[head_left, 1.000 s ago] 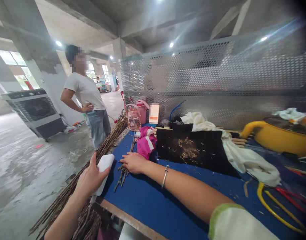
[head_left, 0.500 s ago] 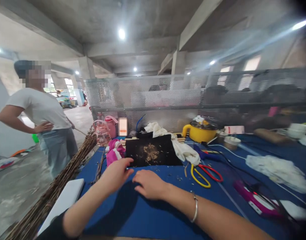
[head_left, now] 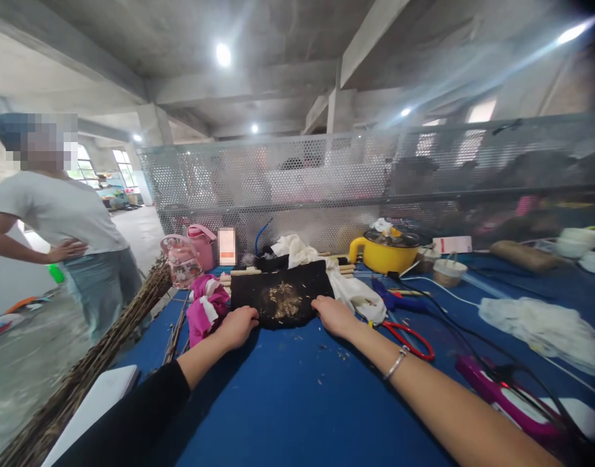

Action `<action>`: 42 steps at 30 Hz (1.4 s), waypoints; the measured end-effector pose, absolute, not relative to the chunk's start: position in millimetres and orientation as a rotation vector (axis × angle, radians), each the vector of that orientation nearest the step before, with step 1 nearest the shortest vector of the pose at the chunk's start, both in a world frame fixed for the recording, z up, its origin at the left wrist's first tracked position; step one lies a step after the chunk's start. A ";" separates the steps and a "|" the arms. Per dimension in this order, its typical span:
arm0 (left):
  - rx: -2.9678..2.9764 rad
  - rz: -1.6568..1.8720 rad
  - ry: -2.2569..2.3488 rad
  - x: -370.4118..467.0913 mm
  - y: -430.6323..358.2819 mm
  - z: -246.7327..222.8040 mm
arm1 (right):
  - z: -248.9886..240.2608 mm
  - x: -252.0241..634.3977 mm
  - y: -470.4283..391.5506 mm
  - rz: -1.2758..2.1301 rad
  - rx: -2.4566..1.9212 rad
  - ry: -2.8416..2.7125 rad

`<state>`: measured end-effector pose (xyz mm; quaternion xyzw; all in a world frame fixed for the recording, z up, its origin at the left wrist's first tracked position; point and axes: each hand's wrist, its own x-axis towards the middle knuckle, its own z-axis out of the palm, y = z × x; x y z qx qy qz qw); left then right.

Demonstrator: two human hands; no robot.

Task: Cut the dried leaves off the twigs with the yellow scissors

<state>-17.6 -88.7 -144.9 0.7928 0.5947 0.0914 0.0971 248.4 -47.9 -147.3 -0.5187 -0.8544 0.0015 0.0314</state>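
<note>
Black cloth [head_left: 249, 292], pinched in both hands [head_left: 236, 326], bears pale scraps [head_left: 284, 300], a lidded yellow pot [head_left: 387, 261] standing beyond

A bystander [head_left: 69, 214] in a white shirt is cropped at the left edge, head pixelated, while a bundle of sticks [head_left: 96, 355] runs out of frame below. The right forearm [head_left: 433, 392] hides most of a yellow scissor handle [head_left: 371, 323]; a black sleeve [head_left: 142, 405] covers part of a white case [head_left: 100, 397]. Beyond a perforated screen [head_left: 205, 176], blurred shapes [head_left: 414, 176] may be people. Flecks [head_left: 284, 299] on the black cloth [head_left: 247, 289] are too small to identify.
</note>
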 end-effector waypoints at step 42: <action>2.427 0.159 1.713 18.3 -90.8 -118.8 | -142.4 197.8 11.3 0.212 -1.505 -2.658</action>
